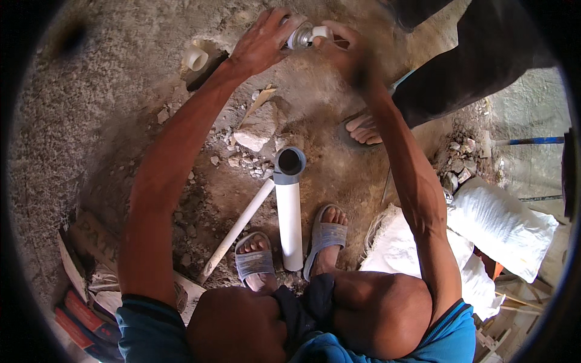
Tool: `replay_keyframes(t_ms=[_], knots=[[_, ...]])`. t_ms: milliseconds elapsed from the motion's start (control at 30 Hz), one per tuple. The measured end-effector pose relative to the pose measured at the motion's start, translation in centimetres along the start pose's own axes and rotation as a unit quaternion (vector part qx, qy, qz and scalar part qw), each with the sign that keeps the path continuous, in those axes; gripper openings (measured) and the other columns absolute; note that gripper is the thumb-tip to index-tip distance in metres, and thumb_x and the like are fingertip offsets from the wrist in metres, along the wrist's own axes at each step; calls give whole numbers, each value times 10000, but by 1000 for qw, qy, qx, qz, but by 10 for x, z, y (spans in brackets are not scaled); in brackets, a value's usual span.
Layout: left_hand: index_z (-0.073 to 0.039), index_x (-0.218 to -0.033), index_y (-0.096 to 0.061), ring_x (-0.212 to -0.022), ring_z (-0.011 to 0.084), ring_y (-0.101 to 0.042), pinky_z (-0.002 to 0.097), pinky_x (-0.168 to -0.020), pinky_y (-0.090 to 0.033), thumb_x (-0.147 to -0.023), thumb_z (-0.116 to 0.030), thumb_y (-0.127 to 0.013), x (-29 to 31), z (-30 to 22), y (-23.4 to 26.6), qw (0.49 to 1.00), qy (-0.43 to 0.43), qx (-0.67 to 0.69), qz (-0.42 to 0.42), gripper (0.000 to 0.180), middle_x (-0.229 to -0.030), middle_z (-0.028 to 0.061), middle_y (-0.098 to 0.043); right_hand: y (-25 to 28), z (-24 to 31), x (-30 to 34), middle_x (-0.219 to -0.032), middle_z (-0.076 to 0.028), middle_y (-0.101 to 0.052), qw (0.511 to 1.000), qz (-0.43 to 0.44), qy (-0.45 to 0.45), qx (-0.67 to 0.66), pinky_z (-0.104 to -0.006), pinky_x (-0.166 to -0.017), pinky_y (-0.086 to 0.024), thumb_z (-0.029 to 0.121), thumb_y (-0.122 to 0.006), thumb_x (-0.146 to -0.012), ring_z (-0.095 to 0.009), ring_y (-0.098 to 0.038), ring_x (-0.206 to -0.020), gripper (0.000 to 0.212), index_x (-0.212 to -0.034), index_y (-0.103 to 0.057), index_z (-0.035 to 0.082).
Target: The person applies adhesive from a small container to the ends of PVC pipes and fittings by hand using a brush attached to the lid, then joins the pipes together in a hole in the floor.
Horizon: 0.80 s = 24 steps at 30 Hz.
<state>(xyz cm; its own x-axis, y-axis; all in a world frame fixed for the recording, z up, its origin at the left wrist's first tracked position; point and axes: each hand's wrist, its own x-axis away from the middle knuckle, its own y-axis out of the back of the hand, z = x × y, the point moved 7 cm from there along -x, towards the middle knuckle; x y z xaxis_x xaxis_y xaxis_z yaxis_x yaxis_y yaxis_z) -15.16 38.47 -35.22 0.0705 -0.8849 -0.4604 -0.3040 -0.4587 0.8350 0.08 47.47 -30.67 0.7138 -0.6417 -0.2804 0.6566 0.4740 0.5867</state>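
Both my arms stretch out to the far side of the ground. Closed round a small silvery can (300, 37) is my left hand (266, 41), which hides part of it. At the can's right end, my right hand (340, 43) has its fingers on a white cap-like piece (322, 32). Whether that piece is joined to the can I cannot tell. Between my feet and the rubble lies a white plastic pipe (288, 224) with a grey elbow (289, 163) on its far end, the opening facing up. A thinner white pipe (237, 231) slants beside it.
A white pipe end (195, 58) stands in a hole in the ground at the far left. Broken stones (256, 128) lie mid-ground. Another person's sandalled foot (363, 128) is close to my right forearm. White sacks (502, 219) lie at the right, boards (94, 239) at the left.
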Motion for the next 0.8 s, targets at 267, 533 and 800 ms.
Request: replay_keyframes(t_ms=[267,533,800], knots=[[-188,-1490,-351,-1353,370,-434,475,-1111,-448,-830,-183,-794,46,17,25,995,79,16,54,795,-1425,147,-425,41,25,37,-1015,-123,-694,973,24,-180,-146,-272,-823,-490,278,-766,-894,-151,-630,-936,556,-1312,-600,-49],[-160,-1459,-349,-1298,410,-485,493,-1058,-473,-850,-209,-793,56,9,36,995,73,55,47,756,-1356,192,-491,58,26,75,-1106,-130,-681,959,63,-209,-180,-319,-900,-527,270,-759,-897,-186,-657,-988,554,-1334,-584,-23],[-182,-1493,-334,-1300,401,-487,502,-1069,-469,-831,-298,-810,76,-14,22,990,130,45,17,824,-1378,189,-478,14,84,164,-1217,-148,-637,952,296,35,75,-417,-917,-556,132,-687,-906,-318,-647,-1107,393,-1295,-634,110]])
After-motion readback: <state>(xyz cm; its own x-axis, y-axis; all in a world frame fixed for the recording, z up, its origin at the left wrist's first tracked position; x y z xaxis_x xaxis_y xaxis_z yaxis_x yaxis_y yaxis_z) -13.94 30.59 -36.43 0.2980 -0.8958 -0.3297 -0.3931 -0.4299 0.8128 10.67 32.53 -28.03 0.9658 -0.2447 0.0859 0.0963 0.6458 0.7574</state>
